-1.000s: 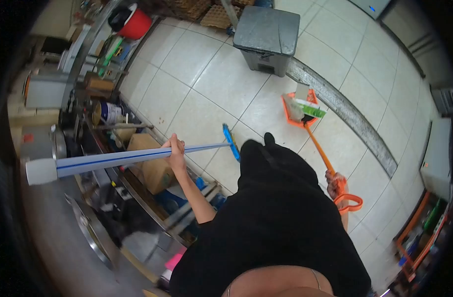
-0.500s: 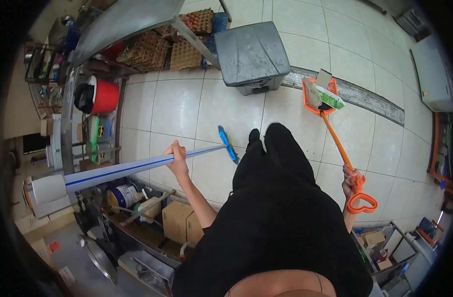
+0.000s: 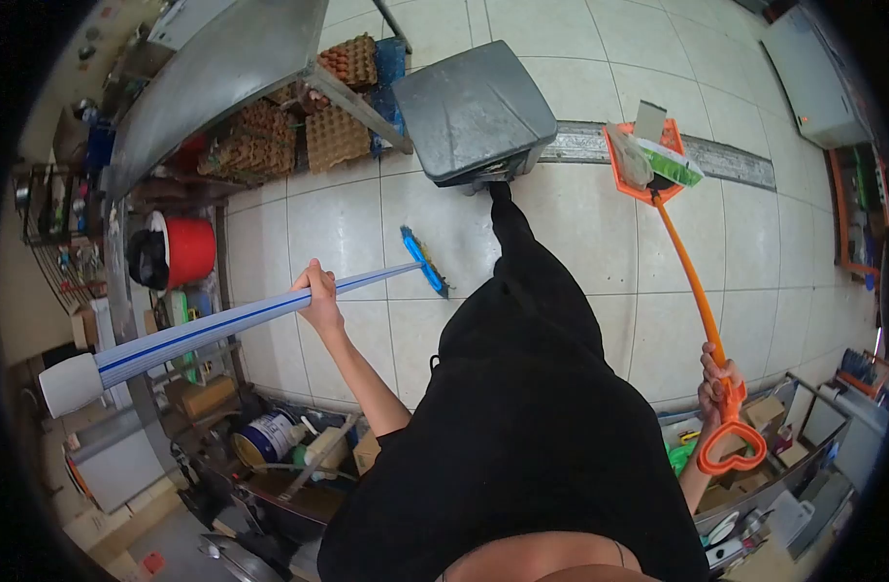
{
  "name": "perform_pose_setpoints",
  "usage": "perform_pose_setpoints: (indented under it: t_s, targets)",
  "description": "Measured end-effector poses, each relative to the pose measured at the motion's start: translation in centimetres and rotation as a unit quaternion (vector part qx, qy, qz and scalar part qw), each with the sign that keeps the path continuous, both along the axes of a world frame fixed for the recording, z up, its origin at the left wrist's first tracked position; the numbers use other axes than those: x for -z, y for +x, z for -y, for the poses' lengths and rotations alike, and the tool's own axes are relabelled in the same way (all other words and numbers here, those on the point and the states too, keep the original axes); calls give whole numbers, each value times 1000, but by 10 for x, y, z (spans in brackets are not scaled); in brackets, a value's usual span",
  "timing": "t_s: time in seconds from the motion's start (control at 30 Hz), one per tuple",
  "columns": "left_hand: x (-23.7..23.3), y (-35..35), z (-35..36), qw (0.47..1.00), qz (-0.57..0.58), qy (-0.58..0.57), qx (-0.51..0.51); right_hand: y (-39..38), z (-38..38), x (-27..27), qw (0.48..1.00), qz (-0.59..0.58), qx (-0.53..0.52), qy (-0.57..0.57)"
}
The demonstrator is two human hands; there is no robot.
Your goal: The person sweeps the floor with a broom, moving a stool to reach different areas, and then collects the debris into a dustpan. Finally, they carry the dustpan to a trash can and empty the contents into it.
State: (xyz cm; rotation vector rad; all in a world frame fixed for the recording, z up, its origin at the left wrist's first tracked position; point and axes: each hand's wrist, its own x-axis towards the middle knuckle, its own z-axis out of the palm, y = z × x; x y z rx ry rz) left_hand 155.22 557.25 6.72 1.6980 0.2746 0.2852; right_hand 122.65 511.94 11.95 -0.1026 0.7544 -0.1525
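My left hand (image 3: pixel 318 296) is wrapped round the striped pole of a blue broom (image 3: pixel 424 262), whose head rests on the tiled floor. On the other side, my right hand (image 3: pixel 718 383) grips the orange handle of a dustpan (image 3: pixel 691 254) just above its heart-shaped end. The dustpan holds a green and white packet (image 3: pixel 674 163), a clear plastic piece and a grey flat piece. One foot is against the base of a grey lidded bin (image 3: pixel 478 112), and the lid looks slightly raised at its near edge.
A metal drain strip (image 3: pixel 726 161) crosses the floor beyond the bin. Egg trays (image 3: pixel 340 136) are stacked under a steel table (image 3: pixel 212 73) at upper left. A red bucket (image 3: pixel 189 250) stands on the left. Shelves with boxes and a paint tub (image 3: pixel 267 436) are at lower left.
One foot has moved forward to the bin, and the lid's near edge has lifted slightly. The broom and my left hand appear further left, the dustpan slightly further right.
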Motion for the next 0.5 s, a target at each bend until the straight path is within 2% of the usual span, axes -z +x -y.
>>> perform_pose_setpoints:
  t_s: [0.13,0.23,0.3,0.37,0.5]
  targets:
    - [-6,15,-2,999,-2,-8,38,-14,-23,-36,998,-47,-17,-37]
    - [-8,12,0,999,6,-17,50,-28,-34,-53,998,-25,-42,-45]
    - [-5,15,3,998,8,-16,52,-28,-43,-63,996,-66,-28,-47]
    - [-5,14,9,998,2,-17,57,-29,-44,-65,988,-80,-68,-116]
    - [-8,11,12,997,-4,-32,63,-16,-46,-76,973,-132,-77,-173]
